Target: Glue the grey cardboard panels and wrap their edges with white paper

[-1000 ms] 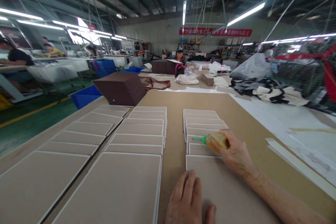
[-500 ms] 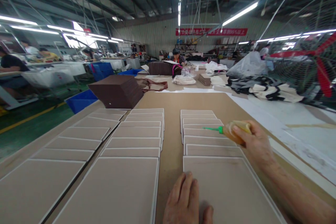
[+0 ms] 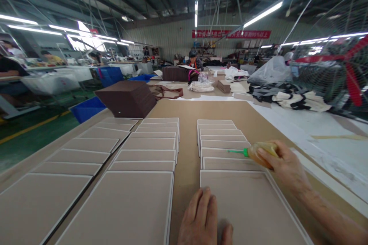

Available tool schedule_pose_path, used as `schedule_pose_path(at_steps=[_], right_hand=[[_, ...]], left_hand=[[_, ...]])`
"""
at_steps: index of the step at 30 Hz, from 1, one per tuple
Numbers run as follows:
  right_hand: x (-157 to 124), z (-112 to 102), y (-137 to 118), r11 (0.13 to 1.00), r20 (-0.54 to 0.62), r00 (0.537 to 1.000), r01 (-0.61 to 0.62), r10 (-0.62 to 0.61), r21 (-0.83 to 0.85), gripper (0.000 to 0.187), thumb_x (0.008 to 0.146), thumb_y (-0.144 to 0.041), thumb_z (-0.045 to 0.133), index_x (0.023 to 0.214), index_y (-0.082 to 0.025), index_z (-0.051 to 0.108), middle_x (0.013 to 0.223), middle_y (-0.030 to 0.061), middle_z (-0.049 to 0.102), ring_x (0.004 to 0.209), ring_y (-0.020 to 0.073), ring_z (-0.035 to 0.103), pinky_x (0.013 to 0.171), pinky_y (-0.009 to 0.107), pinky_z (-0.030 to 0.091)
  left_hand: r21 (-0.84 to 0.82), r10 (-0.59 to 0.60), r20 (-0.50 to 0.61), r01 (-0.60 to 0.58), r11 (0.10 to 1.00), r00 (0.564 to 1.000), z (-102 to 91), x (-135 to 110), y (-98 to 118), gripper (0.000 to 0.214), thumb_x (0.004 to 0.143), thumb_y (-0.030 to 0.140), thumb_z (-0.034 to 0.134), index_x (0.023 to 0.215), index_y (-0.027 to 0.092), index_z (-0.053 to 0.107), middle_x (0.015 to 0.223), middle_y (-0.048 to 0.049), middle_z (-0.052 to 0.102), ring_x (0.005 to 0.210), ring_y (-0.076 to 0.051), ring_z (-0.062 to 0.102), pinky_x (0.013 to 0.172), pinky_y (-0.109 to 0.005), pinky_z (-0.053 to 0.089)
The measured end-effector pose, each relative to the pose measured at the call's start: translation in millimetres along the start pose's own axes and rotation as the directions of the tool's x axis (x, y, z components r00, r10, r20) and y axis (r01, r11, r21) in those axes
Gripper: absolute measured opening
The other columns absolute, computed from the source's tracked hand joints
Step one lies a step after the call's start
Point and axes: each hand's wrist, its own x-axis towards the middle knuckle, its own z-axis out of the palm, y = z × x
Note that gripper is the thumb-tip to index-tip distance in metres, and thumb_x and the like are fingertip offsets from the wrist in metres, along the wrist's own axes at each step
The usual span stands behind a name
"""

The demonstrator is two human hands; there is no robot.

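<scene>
In my right hand (image 3: pixel 286 164) is a squeeze bottle (image 3: pixel 266 152) of amber liquid, its thin green nozzle (image 3: pixel 238 151) pointing left. The nozzle hovers over the right-hand row of overlapping beige panels (image 3: pixel 227 153), which have white edges. My left hand (image 3: pixel 198 218) lies with fingers stretched out along the left edge of the nearest panel (image 3: pixel 244 206) in that row. Two more rows of such panels spread out on the left, a middle row (image 3: pixel 143 203) and a far-left row (image 3: pixel 46 199).
A tall stack of dark brown boards (image 3: pixel 126 98) stands at the table's left edge, with a blue bin (image 3: pixel 87 109) beside it. Folded black and white cloth (image 3: pixel 299 97) lies at the right. A large fan with red blades (image 3: pixel 352 80) stands beyond. A person (image 3: pixel 194 62) sits at the far end.
My right hand has brought the bottle nearer to me and slightly right, so the nozzle sits over a closer panel. My left hand has hardly moved.
</scene>
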Motion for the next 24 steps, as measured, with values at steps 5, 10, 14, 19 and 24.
schedule_pose_path(at_steps=[5,10,14,19,24], right_hand=[[-5,21,-17,0.993,0.061,0.994,0.096,-0.091,-0.074,0.04,0.078,-0.061,0.059,0.091,-0.023,0.061,0.07,0.0002,0.064,0.063,0.0206,0.059,0.06,0.033,0.044],[-9,46,-40,0.975,0.132,0.968,0.219,-0.214,-0.027,0.036,0.082,-0.057,0.057,0.092,-0.022,0.06,0.065,-0.0016,0.061,0.059,0.0176,0.056,0.058,0.029,0.043],[-7,60,-52,0.961,0.182,0.945,0.278,-0.273,-0.001,0.033,0.084,-0.054,0.056,0.093,-0.022,0.06,0.069,-0.0008,0.063,0.061,0.0175,0.058,0.058,0.028,0.043],[-2,47,-36,0.973,0.159,0.961,0.23,-0.226,-0.012,0.039,0.082,-0.058,0.056,0.096,-0.022,0.06,0.073,0.0007,0.065,0.064,0.0187,0.06,0.061,0.029,0.045],[-3,9,-4,0.988,0.068,0.996,0.072,-0.063,-0.136,0.044,0.077,-0.063,0.058,0.092,-0.023,0.062,0.07,0.0014,0.065,0.064,0.0217,0.06,0.06,0.033,0.045]], left_hand=[[0.038,0.048,-0.013,-0.047,0.998,0.999,0.4,0,1,0.054,0.086,0.056,0.056,0.12,0.015,0.062,0.129,-0.0092,0.063,0.115,-0.028,0.061,0.087,-0.035,0.06],[0.031,0.042,-0.019,-0.041,0.999,0.999,-2.3,2,1,0.053,0.086,0.056,0.057,0.12,0.015,0.063,0.13,-0.0085,0.063,0.116,-0.027,0.06,0.09,-0.035,0.059],[0.013,-0.003,-0.033,0.003,1.0,0.999,-0.4,0,4,0.051,0.09,0.055,0.05,0.12,0.016,0.063,0.131,-0.0077,0.063,0.117,-0.027,0.06,0.091,-0.036,0.058],[0.005,-0.015,-0.028,0.015,1.0,0.999,1.0,0,4,0.051,0.092,0.054,0.046,0.119,0.015,0.063,0.13,-0.0082,0.063,0.117,-0.028,0.06,0.09,-0.037,0.059],[0.031,0.08,-0.015,-0.08,0.996,0.997,-3.4,3,-1,0.054,0.086,0.056,0.057,0.12,0.014,0.063,0.128,-0.0105,0.064,0.113,-0.028,0.063,0.085,-0.035,0.06]])
